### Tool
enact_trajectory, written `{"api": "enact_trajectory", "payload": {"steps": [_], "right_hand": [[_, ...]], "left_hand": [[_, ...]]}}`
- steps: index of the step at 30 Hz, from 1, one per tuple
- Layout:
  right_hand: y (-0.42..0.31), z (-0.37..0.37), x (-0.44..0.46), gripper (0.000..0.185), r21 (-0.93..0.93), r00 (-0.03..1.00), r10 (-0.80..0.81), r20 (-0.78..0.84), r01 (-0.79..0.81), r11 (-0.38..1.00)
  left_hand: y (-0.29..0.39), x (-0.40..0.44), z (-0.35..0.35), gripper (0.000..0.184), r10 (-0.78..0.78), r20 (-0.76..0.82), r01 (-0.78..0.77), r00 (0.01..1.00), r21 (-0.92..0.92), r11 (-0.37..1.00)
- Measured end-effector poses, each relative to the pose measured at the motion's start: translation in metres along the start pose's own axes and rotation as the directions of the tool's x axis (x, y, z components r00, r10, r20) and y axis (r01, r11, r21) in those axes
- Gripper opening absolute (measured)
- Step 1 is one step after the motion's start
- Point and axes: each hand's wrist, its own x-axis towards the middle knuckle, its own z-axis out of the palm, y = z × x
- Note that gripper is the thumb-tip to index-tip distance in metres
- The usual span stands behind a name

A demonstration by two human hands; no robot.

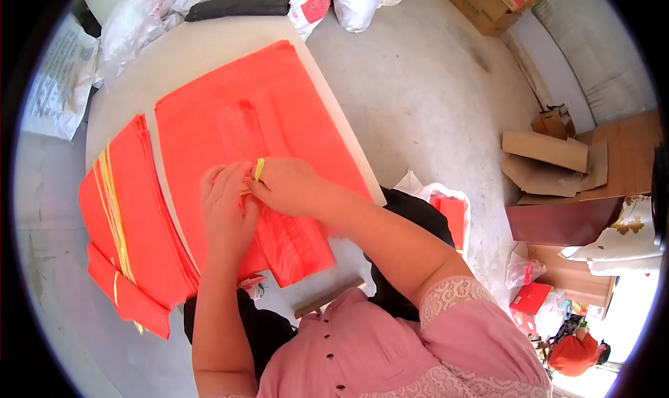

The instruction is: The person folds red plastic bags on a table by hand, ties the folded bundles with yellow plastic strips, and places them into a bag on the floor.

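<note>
A folded stack of thin red sheets (195, 112), which look like plastic bags, lies in front of me on the table. My left hand (230, 196) is over the stack, its fingers blurred and curving toward the other hand. Against it, my right hand (282, 182) has its fingers bent inward, and a yellow strip (259, 169) loops round a finger. What lies between the fingertips is hidden. Below the hands, a narrow folded red bundle (289, 248) reaches the table's near edge. To the left, another red stack (132, 182) has several yellow strips (111, 203) across it.
A black roll (237, 6) lies at the far edge of the pale table (334, 112). White sacks (139, 22) stand behind it. On the floor to the right are a bag with red contents (449, 217) and an opened cardboard box (550, 165). A person in red (575, 355) sits at far lower right.
</note>
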Motion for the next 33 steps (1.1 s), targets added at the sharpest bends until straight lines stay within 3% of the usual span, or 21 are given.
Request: {"api": "enact_trajectory", "payload": {"steps": [7, 13, 15, 18, 21, 27, 33], "right_hand": [[0.002, 0.002, -0.001, 0.033, -0.009, 1.000, -0.015, -0.023, 0.015, 1.000], [-0.002, -0.007, -0.002, 0.029, 0.026, 1.000, 0.015, 0.022, -0.016, 1.000], [-0.002, -0.008, -0.005, 0.022, 0.183, 1.000, 0.021, -0.015, -0.018, 0.983], [0.004, -0.006, -0.003, 0.014, 0.380, 0.998, 0.067, -0.015, -0.056, 0.923], [0.009, -0.004, -0.002, 0.013, 0.466, 0.996, 0.084, 0.010, -0.079, 0.881], [0.008, -0.002, -0.002, 0.014, 0.400, 0.996, 0.081, -0.040, -0.059, 0.915], [0.005, 0.006, -0.005, 0.009, 0.217, 0.984, -0.036, -0.172, 0.073, 0.973]], "left_hand": [[-0.017, -0.004, 0.014, 0.015, -0.151, 0.099, 0.159, 0.984, -0.084, 0.984], [-0.019, -0.008, 0.018, 0.005, -0.339, 0.142, 0.366, 0.930, -0.307, 0.878], [-0.018, -0.009, 0.018, 0.008, -0.416, 0.163, 0.446, 0.895, -0.373, 0.814], [-0.023, -0.009, 0.020, 0.013, -0.589, 0.294, 0.640, 0.752, -0.541, 0.547], [-0.022, -0.008, 0.016, 0.017, -0.598, 0.370, 0.669, 0.711, -0.619, 0.412], [-0.022, -0.008, 0.020, 0.019, -0.570, 0.377, 0.646, 0.730, -0.652, 0.397], [-0.025, -0.011, 0.025, 0.020, -0.551, 0.311, 0.624, 0.774, -0.518, 0.585]]}}
